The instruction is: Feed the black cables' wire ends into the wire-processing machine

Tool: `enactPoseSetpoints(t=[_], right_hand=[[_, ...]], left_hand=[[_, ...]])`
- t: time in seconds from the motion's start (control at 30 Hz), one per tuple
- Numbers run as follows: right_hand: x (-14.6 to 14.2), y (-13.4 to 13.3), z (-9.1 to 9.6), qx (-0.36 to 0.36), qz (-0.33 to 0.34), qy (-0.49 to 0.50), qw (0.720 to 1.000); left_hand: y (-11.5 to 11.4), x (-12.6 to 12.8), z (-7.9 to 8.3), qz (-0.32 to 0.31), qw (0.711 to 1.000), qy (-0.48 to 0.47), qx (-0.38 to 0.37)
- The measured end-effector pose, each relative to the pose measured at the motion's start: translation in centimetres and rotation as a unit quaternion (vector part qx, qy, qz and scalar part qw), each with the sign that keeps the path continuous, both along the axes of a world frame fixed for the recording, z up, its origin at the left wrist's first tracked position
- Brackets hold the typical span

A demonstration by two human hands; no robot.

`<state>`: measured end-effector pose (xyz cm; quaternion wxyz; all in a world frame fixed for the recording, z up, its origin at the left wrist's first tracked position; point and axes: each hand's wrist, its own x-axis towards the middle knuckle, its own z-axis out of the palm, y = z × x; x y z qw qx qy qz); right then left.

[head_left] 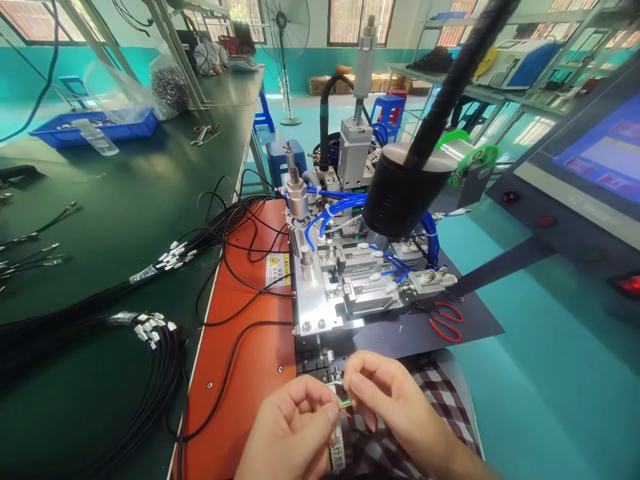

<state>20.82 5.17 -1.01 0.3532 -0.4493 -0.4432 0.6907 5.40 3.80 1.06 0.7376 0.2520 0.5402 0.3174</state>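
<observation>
Both my hands meet at the bottom centre, just in front of the metal machine (345, 280). My left hand (290, 427) pinches a thin cable end whose small coloured wires (345, 405) stick out, red and yellow-green. My right hand (390, 400) is closed in a pinch on those wire tips. A white printed label (338, 457) hangs on the cable below my fingers. The machine stands on an orange plate (240, 360) and carries blue air hoses and a black cylinder (400, 193) on a flexible arm.
Bundles of black cables with metal ends (150, 327) lie on the dark green bench (100, 220) at left. Red-handled scissors (445, 321) rest on a black mat right of the machine. A blue tray (95, 127) sits far left; a control panel with screen (595, 167) stands right.
</observation>
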Motion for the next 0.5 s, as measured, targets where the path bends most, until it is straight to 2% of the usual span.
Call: enactPoseSetpoints(t=[0.13,0.37,0.43,0.5], right_hand=[[-0.5,-0.3,0.2,-0.001,-0.015,-0.038,0.999],[-0.9,-0.6,0.2,-0.02,-0.012,-0.069,0.997],[-0.9,-0.9,-0.1,0.007,-0.006,-0.091,0.996],[-0.8,-1.2,-0.4,0.087,-0.012,-0.142,0.986]], left_hand=[[-0.1,0.1,0.2,0.025,1.0,0.014,0.014],[-0.3,0.3,-0.5,0.029,0.998,0.027,0.038],[-0.4,0.3,-0.5,0.034,0.998,0.03,0.045],[-0.4,0.3,-0.4,0.036,0.998,0.038,0.044]])
